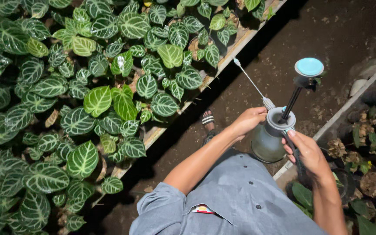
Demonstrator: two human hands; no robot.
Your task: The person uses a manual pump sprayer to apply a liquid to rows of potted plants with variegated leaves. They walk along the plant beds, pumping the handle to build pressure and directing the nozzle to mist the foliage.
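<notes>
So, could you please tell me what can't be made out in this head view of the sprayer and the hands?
- Sprayer bottle: its liquid level is unreadable through the dim grey wall.
- Handle and trigger: wrapped by the right hand.
- Left hand: its fingers are hidden behind the bottle's neck.
- Nozzle tip: too small to show any spray.
- Foot in a sandal: partly behind the left forearm.
</notes>
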